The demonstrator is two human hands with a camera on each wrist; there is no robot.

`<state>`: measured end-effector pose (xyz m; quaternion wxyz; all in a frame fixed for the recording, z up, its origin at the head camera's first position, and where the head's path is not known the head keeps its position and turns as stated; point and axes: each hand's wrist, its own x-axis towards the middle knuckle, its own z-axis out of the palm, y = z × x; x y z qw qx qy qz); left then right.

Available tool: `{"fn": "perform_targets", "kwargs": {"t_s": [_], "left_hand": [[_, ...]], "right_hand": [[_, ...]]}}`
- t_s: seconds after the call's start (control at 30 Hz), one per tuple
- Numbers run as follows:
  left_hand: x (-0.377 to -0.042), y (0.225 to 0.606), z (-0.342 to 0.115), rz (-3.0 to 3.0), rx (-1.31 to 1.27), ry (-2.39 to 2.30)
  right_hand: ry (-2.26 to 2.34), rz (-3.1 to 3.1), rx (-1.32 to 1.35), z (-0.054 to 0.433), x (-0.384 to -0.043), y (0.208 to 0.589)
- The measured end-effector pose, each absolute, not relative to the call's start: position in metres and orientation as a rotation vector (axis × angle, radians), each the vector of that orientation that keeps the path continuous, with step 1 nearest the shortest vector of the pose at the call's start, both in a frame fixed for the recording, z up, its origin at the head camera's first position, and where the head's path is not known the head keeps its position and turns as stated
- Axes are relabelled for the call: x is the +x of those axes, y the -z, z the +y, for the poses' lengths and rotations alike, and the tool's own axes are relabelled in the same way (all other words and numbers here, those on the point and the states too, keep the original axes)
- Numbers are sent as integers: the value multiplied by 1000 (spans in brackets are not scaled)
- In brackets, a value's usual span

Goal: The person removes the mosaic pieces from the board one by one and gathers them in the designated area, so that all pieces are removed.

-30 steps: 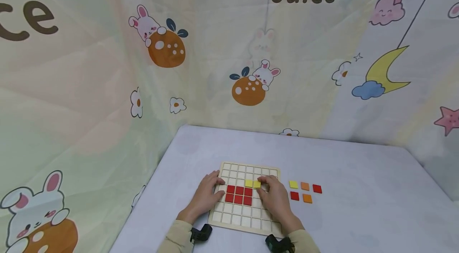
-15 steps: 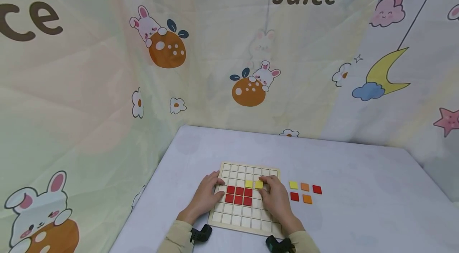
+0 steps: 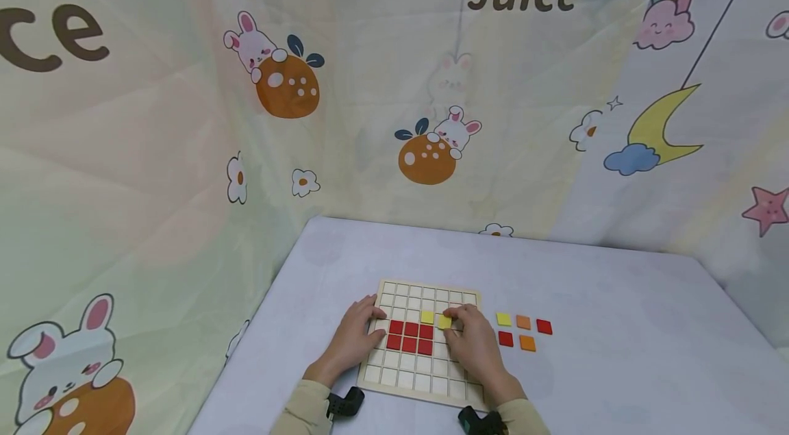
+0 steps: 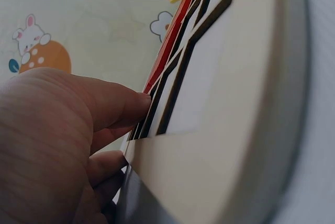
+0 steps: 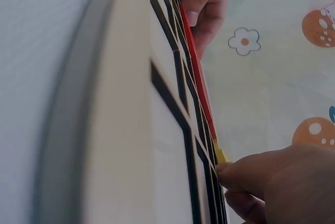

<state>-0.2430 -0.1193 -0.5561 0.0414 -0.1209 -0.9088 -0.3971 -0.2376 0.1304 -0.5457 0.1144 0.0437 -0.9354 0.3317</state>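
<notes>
A light wooden grid board (image 3: 407, 359) lies on the table with several red tiles (image 3: 409, 330) side by side in its squares. One yellow tile (image 3: 427, 317) sits just beyond the right-hand red ones. My right hand (image 3: 474, 344) pinches another yellow tile (image 3: 444, 322) between thumb and fingertip, low over the board to the right of the first. In the right wrist view the fingertips cover much of this tile (image 5: 221, 154). My left hand (image 3: 353, 333) rests on the board's left side, thumb on its face and other fingers along the edge.
Right of the board lie loose tiles: a yellow tile (image 3: 503, 319), two orange tiles (image 3: 523, 322) and two red tiles (image 3: 544, 327). A white cloth covers the table (image 3: 616, 325). A printed curtain (image 3: 370, 79) hangs behind and to the left.
The pinched yellow tile has shifted slightly right and toward me, leaving a wider gap to the other yellow tile. My left hand has stayed in place.
</notes>
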Motion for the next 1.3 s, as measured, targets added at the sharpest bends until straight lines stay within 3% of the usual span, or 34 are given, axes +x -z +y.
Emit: {"fn": "perform_targets", "kwargs": {"t_s": [1.3], "left_hand": [[-243, 560, -121, -2739, -410, 1219]], "right_hand": [[-968, -2745, 57, 168, -213, 537]]}}
